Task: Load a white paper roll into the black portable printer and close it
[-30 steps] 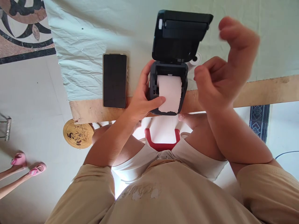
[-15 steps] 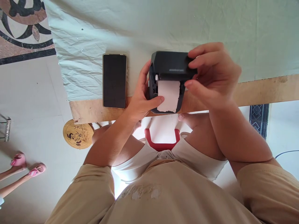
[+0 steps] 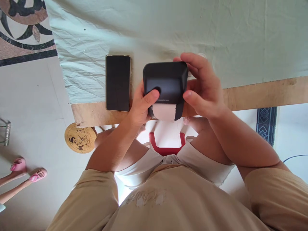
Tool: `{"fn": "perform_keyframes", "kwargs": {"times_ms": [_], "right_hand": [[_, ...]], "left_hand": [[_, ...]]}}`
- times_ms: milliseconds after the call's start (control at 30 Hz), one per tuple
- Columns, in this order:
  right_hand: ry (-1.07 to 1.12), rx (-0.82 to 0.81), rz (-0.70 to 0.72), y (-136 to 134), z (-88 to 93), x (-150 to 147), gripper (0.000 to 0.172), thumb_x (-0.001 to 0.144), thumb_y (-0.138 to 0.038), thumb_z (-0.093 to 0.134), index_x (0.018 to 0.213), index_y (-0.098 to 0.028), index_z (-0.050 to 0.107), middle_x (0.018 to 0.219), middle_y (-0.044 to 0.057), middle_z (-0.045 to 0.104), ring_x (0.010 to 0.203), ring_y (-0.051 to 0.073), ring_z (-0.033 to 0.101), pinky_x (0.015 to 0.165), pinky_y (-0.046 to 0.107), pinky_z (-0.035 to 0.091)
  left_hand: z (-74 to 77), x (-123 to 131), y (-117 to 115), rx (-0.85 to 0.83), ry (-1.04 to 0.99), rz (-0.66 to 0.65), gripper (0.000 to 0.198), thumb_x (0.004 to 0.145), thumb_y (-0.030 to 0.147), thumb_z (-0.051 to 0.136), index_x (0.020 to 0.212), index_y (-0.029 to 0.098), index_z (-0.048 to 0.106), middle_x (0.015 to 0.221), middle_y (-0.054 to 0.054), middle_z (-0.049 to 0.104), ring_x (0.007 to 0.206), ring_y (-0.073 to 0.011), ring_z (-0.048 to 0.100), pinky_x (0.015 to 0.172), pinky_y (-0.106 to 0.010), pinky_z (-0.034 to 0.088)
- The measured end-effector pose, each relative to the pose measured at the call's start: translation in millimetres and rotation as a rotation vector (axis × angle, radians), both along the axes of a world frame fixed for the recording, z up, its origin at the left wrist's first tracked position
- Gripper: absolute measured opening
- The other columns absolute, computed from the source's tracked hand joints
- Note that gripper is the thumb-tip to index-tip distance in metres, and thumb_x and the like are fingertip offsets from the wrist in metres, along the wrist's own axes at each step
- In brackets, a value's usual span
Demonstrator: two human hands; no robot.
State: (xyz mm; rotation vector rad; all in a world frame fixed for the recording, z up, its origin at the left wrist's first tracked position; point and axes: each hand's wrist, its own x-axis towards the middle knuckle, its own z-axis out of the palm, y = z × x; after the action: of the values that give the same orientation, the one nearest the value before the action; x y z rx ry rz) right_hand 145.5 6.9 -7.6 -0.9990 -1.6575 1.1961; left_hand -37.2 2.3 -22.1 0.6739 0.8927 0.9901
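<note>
A small black printer (image 3: 166, 83) with its lid down is held tilted up off the table between both hands. White paper (image 3: 165, 112) sticks out of its lower edge. My left hand (image 3: 141, 106) grips the printer's left side, with the thumb pressed on the lid. My right hand (image 3: 204, 86) wraps around the right side, fingers over the far edge and thumb on the near corner. A black phone (image 3: 118, 82) lies flat on the table just left of the printer.
A pale green cloth (image 3: 240, 38) covers the table, whose bare wooden edge (image 3: 264, 93) runs along the front. A red stool (image 3: 167, 146) is under me, and a round panda-pattern stool (image 3: 79, 138) stands at the left. Another person's feet in pink sandals (image 3: 26, 170) are at far left.
The printer's lid was open with the paper roll showing. My right hand brought the lid down, and both hands have since lifted and tilted the shut printer toward me.
</note>
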Motion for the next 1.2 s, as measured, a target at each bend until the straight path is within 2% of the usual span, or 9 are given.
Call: {"fn": "perform_keyframes", "kwargs": {"times_ms": [100,167,233,567,700,833,1033,1133,1200], "right_hand": [[-0.047,0.002,0.047,1,-1.4,1,0.068,0.078,-0.057,0.059,0.136,-0.032,0.033,0.126,0.004,0.053,0.094,0.019,0.062,0.066,0.031,0.056],[-0.096,0.011,0.055,3,-0.9,1,0.07,0.075,-0.053,0.065,0.133,-0.031,0.034,0.122,0.004,0.055,0.109,0.023,0.058,0.08,0.036,0.057],[-0.126,0.004,0.076,4,0.2,2,0.07,0.074,-0.048,0.067,0.132,-0.03,0.033,0.123,0.005,0.055,0.113,0.025,0.056,0.086,0.039,0.056],[-0.205,0.016,0.079,3,5.7,5,0.07,0.075,-0.049,0.066,0.132,-0.027,0.032,0.125,0.007,0.054,0.098,0.02,0.06,0.077,0.033,0.055],[-0.223,0.043,0.069,3,3.7,5,0.067,0.077,-0.046,0.063,0.133,-0.027,0.031,0.125,0.007,0.054,0.101,0.021,0.06,0.084,0.038,0.055],[-0.249,0.098,0.019,2,0.8,3,0.068,0.077,-0.046,0.062,0.135,-0.028,0.03,0.134,0.008,0.049,0.112,0.026,0.057,0.089,0.044,0.054],[-0.303,0.215,-0.092,1,-1.3,2,0.062,0.077,-0.046,0.063,0.133,-0.034,0.037,0.144,0.006,0.041,0.128,0.032,0.045,0.076,0.043,0.058],[-0.313,0.159,-0.087,2,-2.4,3,0.065,0.077,-0.049,0.061,0.135,-0.033,0.036,0.143,0.007,0.042,0.116,0.03,0.055,0.078,0.043,0.059],[-0.333,0.102,-0.088,2,-2.6,5,0.069,0.077,-0.052,0.061,0.137,-0.031,0.034,0.141,0.009,0.044,0.106,0.028,0.06,0.08,0.044,0.058]], "left_hand": [[1.7,2,-2,0.076,0.003,-0.046,0.056,0.065,0.053,0.074,0.11,0.024,0.057,0.091,-0.003,0.064,0.098,-0.0246,0.067,0.066,-0.028,0.056],[1.7,3,-2,0.093,0.028,-0.045,0.057,0.064,0.051,0.076,0.111,0.024,0.057,0.087,-0.001,0.063,0.097,-0.0243,0.067,0.068,-0.029,0.056],[1.1,3,-2,0.107,0.044,-0.036,0.056,0.064,0.05,0.076,0.111,0.024,0.057,0.087,-0.001,0.063,0.096,-0.0238,0.067,0.069,-0.029,0.055],[3.2,3,-3,0.123,0.074,-0.035,0.054,0.068,0.049,0.073,0.112,0.025,0.057,0.093,-0.001,0.063,0.095,-0.0217,0.067,0.066,-0.025,0.053],[2.0,4,-3,0.111,0.069,-0.023,0.053,0.067,0.049,0.074,0.111,0.025,0.057,0.09,0.0,0.062,0.097,-0.0223,0.067,0.07,-0.026,0.055],[1.1,4,-2,0.101,0.055,-0.025,0.05,0.07,0.05,0.071,0.111,0.025,0.057,0.09,0.0,0.064,0.102,-0.0237,0.066,0.072,-0.028,0.056],[7.4,8,1,0.042,-0.057,-0.016,0.047,0.076,0.054,0.062,0.112,0.024,0.058,0.11,-0.004,0.066,0.126,-0.0263,0.053,0.092,-0.035,0.053],[8.6,8,5,-0.054,-0.116,-0.026,0.046,0.082,0.059,0.049,0.107,0.021,0.061,0.116,-0.007,0.066,0.133,-0.0265,0.046,0.101,-0.039,0.05],[6.6,6,8,-0.134,-0.138,-0.016,0.042,0.087,0.053,0.042,0.101,0.019,0.062,0.114,-0.006,0.068,0.136,-0.0268,0.044,0.103,-0.041,0.049]]}}
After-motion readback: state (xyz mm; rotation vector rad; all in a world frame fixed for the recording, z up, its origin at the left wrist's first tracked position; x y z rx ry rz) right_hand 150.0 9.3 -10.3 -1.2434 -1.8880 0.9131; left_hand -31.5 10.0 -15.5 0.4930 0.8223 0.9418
